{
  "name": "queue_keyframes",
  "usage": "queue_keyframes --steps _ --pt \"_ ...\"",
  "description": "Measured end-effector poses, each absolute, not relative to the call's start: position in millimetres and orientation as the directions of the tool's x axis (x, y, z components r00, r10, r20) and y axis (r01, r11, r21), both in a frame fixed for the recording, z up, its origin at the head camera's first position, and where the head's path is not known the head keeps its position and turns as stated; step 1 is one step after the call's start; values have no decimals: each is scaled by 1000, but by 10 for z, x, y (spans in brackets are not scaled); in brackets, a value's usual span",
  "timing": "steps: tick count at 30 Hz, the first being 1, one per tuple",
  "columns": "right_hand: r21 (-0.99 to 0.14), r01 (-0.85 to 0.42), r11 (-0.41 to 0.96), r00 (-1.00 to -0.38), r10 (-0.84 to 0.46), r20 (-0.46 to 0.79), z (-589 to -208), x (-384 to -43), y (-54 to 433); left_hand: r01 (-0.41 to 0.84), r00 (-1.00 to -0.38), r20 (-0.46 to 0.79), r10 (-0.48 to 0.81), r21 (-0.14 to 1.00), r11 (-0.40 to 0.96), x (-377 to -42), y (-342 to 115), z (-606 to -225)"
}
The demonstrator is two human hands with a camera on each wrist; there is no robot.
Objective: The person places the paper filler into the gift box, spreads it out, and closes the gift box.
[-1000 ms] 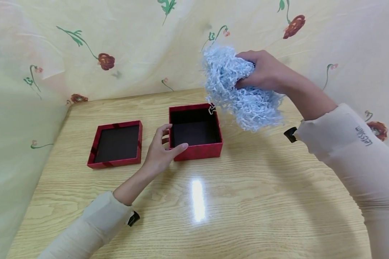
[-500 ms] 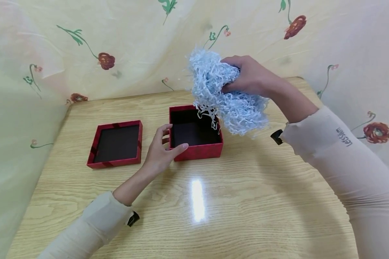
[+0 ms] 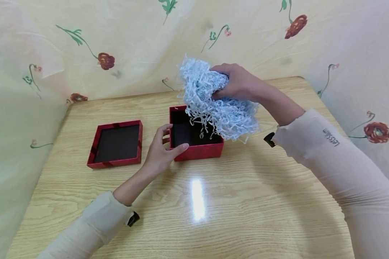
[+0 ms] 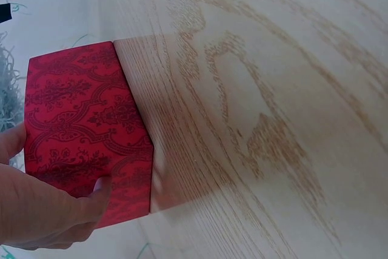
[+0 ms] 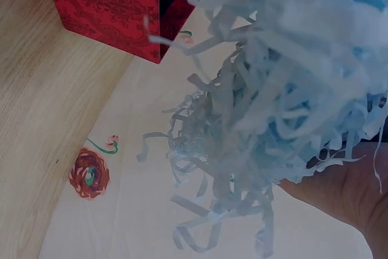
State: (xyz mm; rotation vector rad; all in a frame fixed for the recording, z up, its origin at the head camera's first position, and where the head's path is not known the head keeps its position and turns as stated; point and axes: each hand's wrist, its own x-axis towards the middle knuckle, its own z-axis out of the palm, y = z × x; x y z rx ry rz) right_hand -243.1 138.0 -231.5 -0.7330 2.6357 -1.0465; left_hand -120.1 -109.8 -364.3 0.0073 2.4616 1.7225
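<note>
A red patterned box (image 3: 199, 153) with a black inside sits uncovered on the table. My left hand (image 3: 160, 151) grips its left side, the thumb at the near left corner and the fingers along the left wall. In the left wrist view the box (image 4: 85, 110) shows its printed wall with the thumb against it. My right hand (image 3: 238, 82) grips a large bundle of pale blue shredded paper (image 3: 197, 82) over the right half of the box. Loose strands dangle into the opening. Close up in the right wrist view, the shredded paper (image 5: 273, 101) hides most of that hand.
The box's shallow red lid (image 3: 118, 144), black inside, lies upturned to the left of the box. Both stand on a light wood-grain table (image 3: 246, 208). Flower-printed cloth (image 3: 139, 46) hangs behind the table and along its sides.
My right hand has moved left and slightly down with the shredded paper, from beside the box to above its right half. My left hand, the box and the lid have stayed put.
</note>
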Motion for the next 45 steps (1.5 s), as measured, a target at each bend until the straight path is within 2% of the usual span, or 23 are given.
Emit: queue_keyframes --steps 17,37,45 --pt "-630 -362 687 -847 -525 -86 -2455 -2410 1222 -79 -991 -110 78 939 334 -1203 -1096 -3647" --pt "-514 -470 717 -801 -592 -94 -2761 -2374 1055 -61 -991 -97 88 938 341 -1201 -1102 -3656" --pt "-509 -497 703 -780 -619 -94 -2878 -2337 957 -65 -990 -102 93 940 335 -1195 -1103 -3648"
